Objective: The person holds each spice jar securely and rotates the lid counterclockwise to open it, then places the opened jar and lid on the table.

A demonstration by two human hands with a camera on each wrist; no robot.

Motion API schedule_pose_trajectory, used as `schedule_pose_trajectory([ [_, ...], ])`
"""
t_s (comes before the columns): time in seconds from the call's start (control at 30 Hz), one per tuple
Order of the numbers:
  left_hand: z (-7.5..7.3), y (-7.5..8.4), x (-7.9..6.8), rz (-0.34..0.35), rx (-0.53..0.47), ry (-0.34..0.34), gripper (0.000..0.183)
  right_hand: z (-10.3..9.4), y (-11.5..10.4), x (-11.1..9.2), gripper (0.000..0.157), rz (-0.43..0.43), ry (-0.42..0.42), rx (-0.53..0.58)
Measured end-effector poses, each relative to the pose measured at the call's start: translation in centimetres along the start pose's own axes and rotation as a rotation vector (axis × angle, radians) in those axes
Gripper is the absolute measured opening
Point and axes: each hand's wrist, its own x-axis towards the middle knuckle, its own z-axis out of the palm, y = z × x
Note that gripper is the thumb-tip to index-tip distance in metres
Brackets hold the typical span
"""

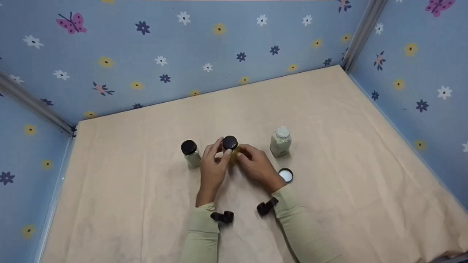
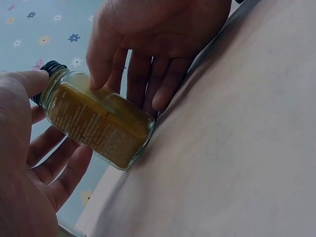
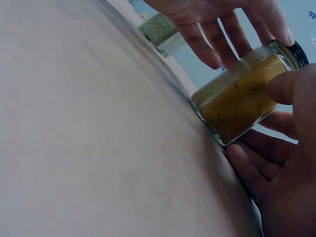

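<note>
A glass spice jar [image 2: 98,123] of yellow-brown powder, its black screw lid [image 1: 230,142] on, stands on the cloth between both hands. My left hand [image 1: 213,170] grips it at the top, with the thumb at the lid's edge. My right hand [image 1: 259,167] holds the body, thumb against the glass in the right wrist view. Left of the hands stands a second jar [image 1: 193,160] with pale green contents and a black lid. To the right is a jar [image 1: 280,144] of pale green contents, its white top showing. A loose black lid [image 1: 286,175], white inside up, lies beside the right wrist.
A beige cloth [image 1: 351,146] with soft creases covers the table. Blue walls [image 1: 226,40] with flowers and butterflies stand behind it and on both sides, joined by grey corner posts [image 1: 362,36]. A black wrist camera [image 1: 223,217] sits on the left sleeve.
</note>
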Motion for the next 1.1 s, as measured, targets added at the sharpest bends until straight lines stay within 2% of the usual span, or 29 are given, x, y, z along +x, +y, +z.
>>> schedule_pose_trajectory([
  [0.53, -0.12, 0.14, -0.08, 0.0, -0.037, -0.004, 0.044, 0.05, 0.02, 0.05, 0.034, 0.01, 0.003, 0.023],
  [0.9, -0.03, -0.03, -0.05, 0.004, -0.073, 0.032, 0.037, 0.04, 0.22, 0.08, 0.032, -0.009, -0.002, 0.051],
  [1.1, 0.01, -0.05, -0.07, 0.003, -0.063, 0.028, 0.041, 0.08, 0.18, -0.03, 0.033, -0.006, -0.006, 0.054],
])
